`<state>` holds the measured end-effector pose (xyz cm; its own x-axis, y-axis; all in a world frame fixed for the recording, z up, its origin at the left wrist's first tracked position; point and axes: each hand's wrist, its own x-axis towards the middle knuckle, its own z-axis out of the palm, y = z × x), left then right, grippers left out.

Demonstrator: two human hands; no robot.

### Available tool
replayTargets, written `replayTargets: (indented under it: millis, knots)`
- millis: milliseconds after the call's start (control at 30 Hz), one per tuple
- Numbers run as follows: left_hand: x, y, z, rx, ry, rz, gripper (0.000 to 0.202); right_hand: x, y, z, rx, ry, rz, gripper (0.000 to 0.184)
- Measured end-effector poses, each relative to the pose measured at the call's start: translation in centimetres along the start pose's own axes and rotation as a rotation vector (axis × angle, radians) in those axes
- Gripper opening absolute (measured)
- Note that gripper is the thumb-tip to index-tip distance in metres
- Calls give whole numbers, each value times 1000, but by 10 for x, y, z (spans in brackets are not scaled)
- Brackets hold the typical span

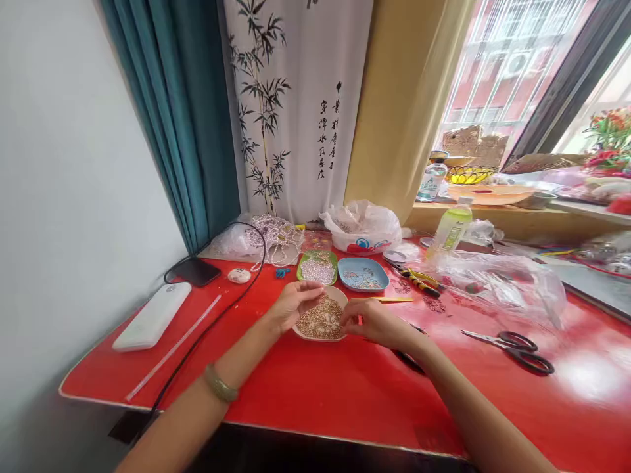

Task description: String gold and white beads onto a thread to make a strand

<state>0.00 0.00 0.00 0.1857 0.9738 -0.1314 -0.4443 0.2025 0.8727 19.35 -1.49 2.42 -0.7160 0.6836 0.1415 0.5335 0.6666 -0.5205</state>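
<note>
A pale dish [315, 339] of gold beads [311, 320] stands on the red table in front of me. My left hand [296, 303] is over the dish's left side, thumb and fingertips pinched together above the beads. At the right rim my right hand [369, 320] has its fingers curled and pressed together, low beside the beads. What either pinch holds is too small to make out. Just behind are a green dish [317, 268] of pearly and gold beads and a blue dish [363, 274] with small scattered pieces.
Black-handled scissors [517, 347] lie right, and yellow-black pliers [419, 281] sit beyond my right hand. A black cable [211, 323] crosses the left side near a white power bank [152, 316] and a phone [195, 270]. Plastic bags [513, 286] and a bottle [452, 226] stand back right.
</note>
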Motion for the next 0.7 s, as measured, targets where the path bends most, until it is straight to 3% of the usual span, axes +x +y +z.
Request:
replayTargets:
  millis: [133, 300, 467, 700]
  knots:
    - [1, -1, 1, -27, -15, -8, 14, 3, 3, 4, 94, 67, 71, 16]
    - [1, -3, 1, -42, -59, -41, 16, 7, 2, 12, 403, 213, 195, 24]
    - [0, -4, 3, -37, -87, -47, 17, 10, -7, 18, 674, 221, 233, 22]
    - [1, -6, 3, -33, -93, -60, 17, 8, -18, 20, 706, 287, 267, 15]
